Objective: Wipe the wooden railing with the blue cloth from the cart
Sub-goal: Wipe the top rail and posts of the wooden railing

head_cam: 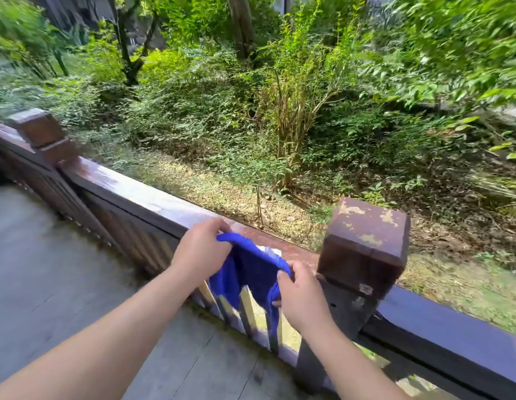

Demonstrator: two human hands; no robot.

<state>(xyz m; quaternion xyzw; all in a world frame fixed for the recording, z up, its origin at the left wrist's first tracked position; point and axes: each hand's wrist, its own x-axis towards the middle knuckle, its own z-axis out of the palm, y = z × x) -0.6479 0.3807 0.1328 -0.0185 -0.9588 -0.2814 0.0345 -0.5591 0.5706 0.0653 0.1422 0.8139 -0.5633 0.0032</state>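
A dark brown wooden railing [141,194] runs from the upper left down to the lower right, with worn, glossy patches on its top. A blue cloth [252,269] hangs stretched between my two hands just in front of the rail's top edge, its lower part drooping over the balusters. My left hand [202,252] grips the cloth's upper left corner, close to the rail top. My right hand [300,293] grips the cloth's right edge, right beside a square post. The cart is out of sight.
A square wooden post [363,246] with flaking paint stands directly right of my right hand; another post [38,129] rises at far left. Grey paved floor [63,269] lies on my side. Beyond the rail are dense shrubs [280,111] and leaf-strewn ground.
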